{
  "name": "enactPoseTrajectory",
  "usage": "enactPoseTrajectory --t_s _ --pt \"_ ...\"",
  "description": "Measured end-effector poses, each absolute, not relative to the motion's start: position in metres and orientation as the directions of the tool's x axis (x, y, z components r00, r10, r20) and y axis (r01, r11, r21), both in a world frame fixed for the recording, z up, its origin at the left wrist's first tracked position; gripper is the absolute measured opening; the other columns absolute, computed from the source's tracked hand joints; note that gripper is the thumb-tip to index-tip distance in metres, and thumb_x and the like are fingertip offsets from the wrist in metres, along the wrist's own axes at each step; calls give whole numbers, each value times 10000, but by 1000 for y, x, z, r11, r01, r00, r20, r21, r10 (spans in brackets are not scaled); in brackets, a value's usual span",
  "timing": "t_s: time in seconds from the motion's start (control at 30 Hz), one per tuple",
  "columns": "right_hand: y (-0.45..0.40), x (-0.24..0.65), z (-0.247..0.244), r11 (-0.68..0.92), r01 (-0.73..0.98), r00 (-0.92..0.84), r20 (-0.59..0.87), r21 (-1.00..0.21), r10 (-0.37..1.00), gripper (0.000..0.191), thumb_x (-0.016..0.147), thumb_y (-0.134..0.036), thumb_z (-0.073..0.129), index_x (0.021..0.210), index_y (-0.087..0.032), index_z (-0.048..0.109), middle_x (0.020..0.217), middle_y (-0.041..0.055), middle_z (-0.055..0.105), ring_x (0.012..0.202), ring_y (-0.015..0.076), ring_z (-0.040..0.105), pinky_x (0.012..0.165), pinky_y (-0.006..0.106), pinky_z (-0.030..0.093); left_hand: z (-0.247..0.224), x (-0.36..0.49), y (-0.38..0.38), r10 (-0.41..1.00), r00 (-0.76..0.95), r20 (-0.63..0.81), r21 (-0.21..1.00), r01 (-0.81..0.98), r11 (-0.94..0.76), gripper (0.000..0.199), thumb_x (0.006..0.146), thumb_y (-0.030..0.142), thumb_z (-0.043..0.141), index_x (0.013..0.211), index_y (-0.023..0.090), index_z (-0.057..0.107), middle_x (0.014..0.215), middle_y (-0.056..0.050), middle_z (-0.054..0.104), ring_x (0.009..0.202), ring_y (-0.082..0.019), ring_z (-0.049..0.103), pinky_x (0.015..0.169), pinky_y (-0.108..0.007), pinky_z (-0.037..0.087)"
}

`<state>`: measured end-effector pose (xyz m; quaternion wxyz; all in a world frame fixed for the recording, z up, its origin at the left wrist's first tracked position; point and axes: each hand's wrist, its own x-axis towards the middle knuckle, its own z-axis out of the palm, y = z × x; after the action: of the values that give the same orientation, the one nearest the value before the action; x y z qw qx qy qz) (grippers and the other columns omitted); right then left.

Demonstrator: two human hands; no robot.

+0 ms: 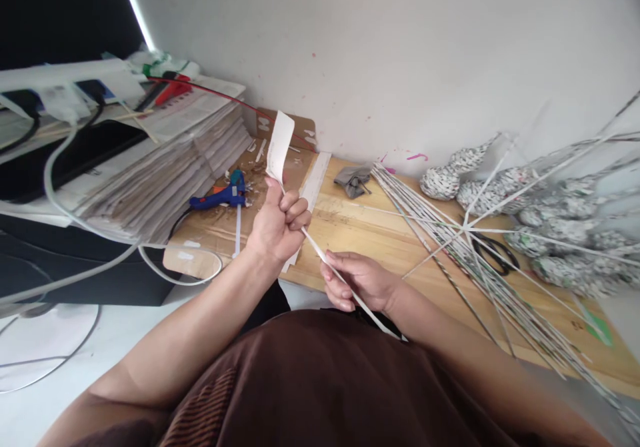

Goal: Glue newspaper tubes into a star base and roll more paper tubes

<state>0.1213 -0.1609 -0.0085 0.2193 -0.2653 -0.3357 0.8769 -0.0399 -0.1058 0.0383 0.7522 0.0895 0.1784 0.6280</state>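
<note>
A white paper strip stands up flat and wide above my left hand, whose fingers are wrapped round it. Below that hand it continues as a thin rolled tube, slanting down to the right toward my brown shirt. My right hand pinches the tube between thumb and fingers, lower and to the right of my left hand.
Left are a stack of newspapers, white cables and a blue glue gun on cardboard. Right are a bundle of paper tubes, a star of crossed tubes, black scissors, woven paper shapes and a grey cloth.
</note>
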Motion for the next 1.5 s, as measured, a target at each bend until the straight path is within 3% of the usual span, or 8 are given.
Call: enactPoseTrajectory --t_s 0.27,0.47,0.57,0.7,0.97,1.17,1.4,1.5 --pt "-145 106 -1 -434 -209 -585 -243 -876 774 339 893 -486 556 810 -159 583 501 -44 535 400 100 511 391 205 346 35 -29 -113 972 166 -165 407 -886 220 294 943 437 427 811 211 559 494 78 221 355 -60 232 328 -161 184" --pt "-146 100 0 -167 80 -430 -185 -983 884 353 927 -481 469 778 -178 572 518 -42 530 420 93 506 440 217 405 31 -27 -112 968 45 -246 489 -857 164 268 910 460 490 816 214 540 508 80 268 366 -56 265 352 -162 246" --pt "-149 99 4 115 329 -377 -19 -937 926 327 942 -437 463 751 -189 556 578 -23 568 502 100 531 537 235 418 28 -25 -112 964 -7 -267 532 -835 141 295 916 478 460 788 218 508 510 76 293 370 -61 284 361 -167 268" --pt "-151 99 6 370 553 -359 187 -747 914 287 965 -332 435 765 -188 583 684 11 628 604 120 561 605 252 381 25 -21 -114 964 -31 -265 562 -818 128 275 933 471 424 833 232 518 529 66 355 405 -76 366 408 -181 362" --pt "-153 98 3 376 608 -322 215 -699 922 263 952 -346 466 784 -190 595 618 -9 598 522 103 508 543 234 333 19 -21 -113 959 -74 -275 588 -802 107 281 934 472 428 934 215 543 611 30 505 586 -127 611 640 -269 545" --pt "-149 94 4 403 623 -324 248 -670 913 262 959 -317 434 791 -194 592 637 1 609 552 113 535 571 237 341 18 -17 -116 960 -104 -260 626 -775 86 283 941 468 421 972 206 525 648 22 534 692 -172 678 791 -371 550" --pt "-157 102 0 342 601 -327 169 -722 930 288 950 -402 463 779 -202 577 594 -15 566 507 110 477 540 244 318 18 -24 -111 957 -98 -272 594 -800 87 255 944 455 417 927 221 519 631 34 514 526 -103 559 609 -262 529" --pt "-166 112 -4 286 604 -325 98 -744 940 317 947 -427 465 751 -205 578 596 -9 564 546 123 504 573 255 343 23 -31 -106 953 -74 -292 565 -818 109 243 947 448 412 890 231 508 592 50 459 421 -76 436 404 -167 362"
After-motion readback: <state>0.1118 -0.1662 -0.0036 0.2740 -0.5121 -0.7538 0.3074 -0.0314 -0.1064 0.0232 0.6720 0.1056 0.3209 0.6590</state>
